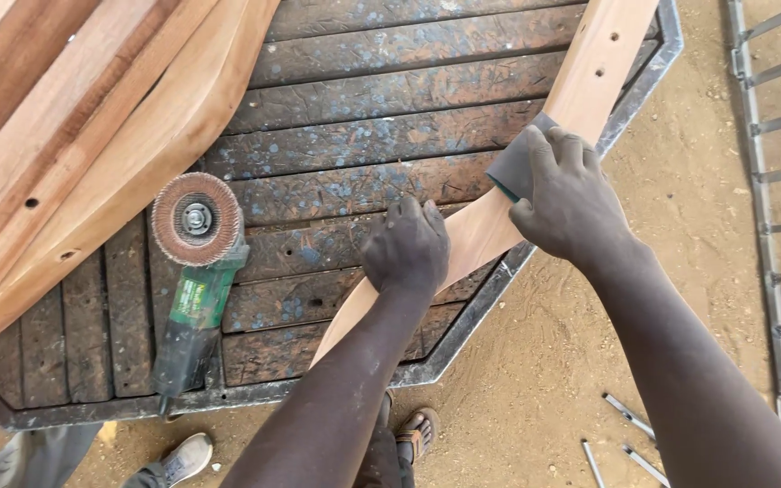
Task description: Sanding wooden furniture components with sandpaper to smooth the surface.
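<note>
Head view: left hand (406,246) clenched on curved slat (535,154); right hand (564,194) grips grey sandpaper (512,167) against it; green-labelled grinder (193,271) lies left.

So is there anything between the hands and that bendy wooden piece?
The left hand presses straight on the curved wooden piece, nothing between. Under the right hand there is a dark sanding pad, lying between its fingers and the wood.

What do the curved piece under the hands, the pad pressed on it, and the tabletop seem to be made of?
Curved piece: pale bare wood, grain and drilled holes visible, seemingly unfinished. Pad: dark grey sheet, probably sandpaper, under the right hand. Tabletop: dark weathered planks, paint-flecked, in a grey metal-looking frame.
</note>
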